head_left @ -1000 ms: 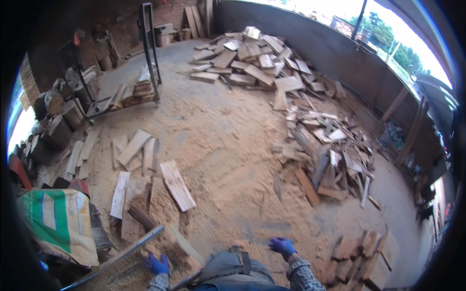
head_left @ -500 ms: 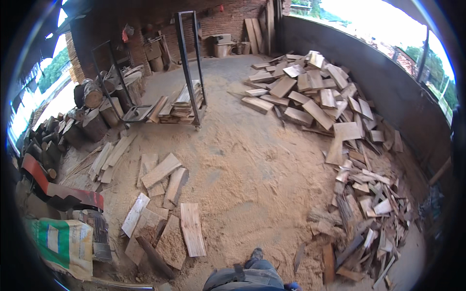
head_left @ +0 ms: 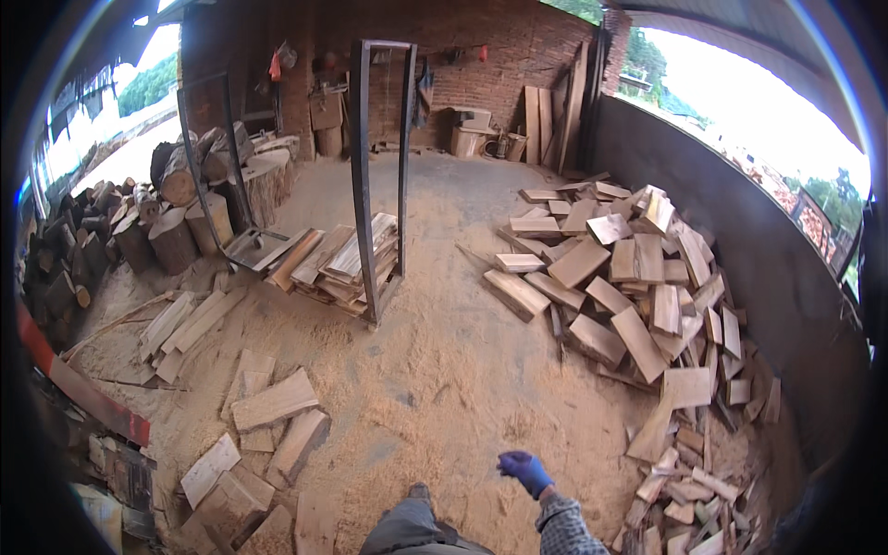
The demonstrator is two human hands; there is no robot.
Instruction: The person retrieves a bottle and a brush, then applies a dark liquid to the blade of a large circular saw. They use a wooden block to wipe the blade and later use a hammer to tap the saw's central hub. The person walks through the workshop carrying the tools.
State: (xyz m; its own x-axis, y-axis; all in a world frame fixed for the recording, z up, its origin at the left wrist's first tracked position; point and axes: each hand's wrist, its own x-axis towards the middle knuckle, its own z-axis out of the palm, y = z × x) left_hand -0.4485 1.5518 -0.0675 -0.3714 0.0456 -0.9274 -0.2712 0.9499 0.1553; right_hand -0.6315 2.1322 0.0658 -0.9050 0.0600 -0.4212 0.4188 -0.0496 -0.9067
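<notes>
My right hand point(head_left: 525, 470), in a blue-purple glove, reaches in from the lower edge past a checked grey sleeve point(head_left: 566, 524). It hangs over the sawdust-covered floor, fingers loosely bent and apart, with nothing visible in it. My left hand is out of view. Split wood pieces point(head_left: 275, 401) lie on the floor to the left of my legs. Farther ahead, a dark metal frame cart point(head_left: 363, 185) carries a stack of boards point(head_left: 344, 264). The nearest thing on my right is a heap of smaller wood scraps point(head_left: 680, 495).
A large pile of split planks point(head_left: 610, 277) rises along the grey wall point(head_left: 721, 203) at the right. Thick logs point(head_left: 171, 240) stand at the left, near a red metal sheet point(head_left: 83, 398). A brick wall point(head_left: 518, 60) closes the back, with boards point(head_left: 539, 125) leaning there.
My right hand has come into view at the bottom. The view has moved forward and tilted up; the cart and the plank pile look nearer, and the green-and-white sack has mostly left the picture.
</notes>
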